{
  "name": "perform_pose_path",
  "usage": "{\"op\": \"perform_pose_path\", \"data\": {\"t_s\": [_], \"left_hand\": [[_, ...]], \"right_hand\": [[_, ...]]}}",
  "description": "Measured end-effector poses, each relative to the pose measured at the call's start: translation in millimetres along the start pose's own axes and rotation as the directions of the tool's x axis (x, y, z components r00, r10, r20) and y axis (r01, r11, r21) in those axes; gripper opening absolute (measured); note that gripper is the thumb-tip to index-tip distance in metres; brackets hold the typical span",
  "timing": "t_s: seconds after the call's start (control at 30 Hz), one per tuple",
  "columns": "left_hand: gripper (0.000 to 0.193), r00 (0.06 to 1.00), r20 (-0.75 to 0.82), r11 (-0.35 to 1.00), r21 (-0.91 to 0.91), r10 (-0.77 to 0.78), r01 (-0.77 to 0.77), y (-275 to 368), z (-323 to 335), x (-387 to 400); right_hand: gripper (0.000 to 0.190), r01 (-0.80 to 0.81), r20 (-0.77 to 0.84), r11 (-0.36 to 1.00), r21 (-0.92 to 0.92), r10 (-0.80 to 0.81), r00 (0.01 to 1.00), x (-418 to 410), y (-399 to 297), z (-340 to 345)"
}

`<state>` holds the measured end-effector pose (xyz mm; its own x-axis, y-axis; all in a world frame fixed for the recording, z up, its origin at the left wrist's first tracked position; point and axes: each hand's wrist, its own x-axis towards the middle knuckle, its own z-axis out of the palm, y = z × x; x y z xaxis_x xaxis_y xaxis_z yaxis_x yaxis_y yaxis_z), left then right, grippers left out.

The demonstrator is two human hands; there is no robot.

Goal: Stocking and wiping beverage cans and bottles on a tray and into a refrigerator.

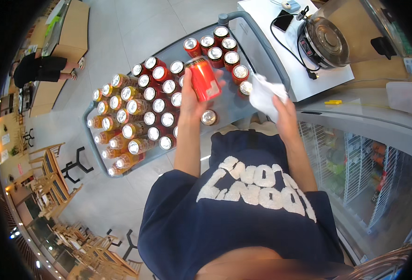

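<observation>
My left hand (191,94) is closed around a red drink can (204,79), tilted above a grey cart. In my right hand (285,111) is a crumpled white cloth or tissue (266,96), apart from the can. Below both hands, the cart's tray (237,105) bears many upright cans. Several red cans (240,72) stand in its far right part, and one can (209,117) stands alone near my body. Farther left are dense rows of dark red cans (159,105), then yellow-labelled cans (137,106) and small bottles with orange drink (124,161) at the left end.
At right, a white counter (335,78) bears a round glass-lidded appliance (326,42), a black cable and a phone (283,20). A glass-fronted drinks fridge (360,168) stands beside me. Another person (41,70) is at a far counter. Wooden tables and chairs (53,182) are at left.
</observation>
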<state>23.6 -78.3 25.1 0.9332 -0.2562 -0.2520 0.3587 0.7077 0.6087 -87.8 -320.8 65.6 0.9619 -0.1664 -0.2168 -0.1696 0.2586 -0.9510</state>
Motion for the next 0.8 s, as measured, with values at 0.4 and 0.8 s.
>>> {"op": "perform_pose_path", "data": {"t_s": [0.4,0.8], "left_hand": [[0.086,0.979,-0.028,0.971,-0.137,-0.203,0.198,-39.4,-2.7,-36.0],[0.088,0.896,0.405,0.796,-0.474,-0.183,0.376,-34.6,56.8,-37.8]], "right_hand": [[0.053,0.780,0.782,0.310,-0.544,-0.150,0.605,-24.1,-31.9,64.7],[0.054,0.252,0.218,0.932,-0.261,-0.197,0.956,10.1,-12.4,81.4]]}}
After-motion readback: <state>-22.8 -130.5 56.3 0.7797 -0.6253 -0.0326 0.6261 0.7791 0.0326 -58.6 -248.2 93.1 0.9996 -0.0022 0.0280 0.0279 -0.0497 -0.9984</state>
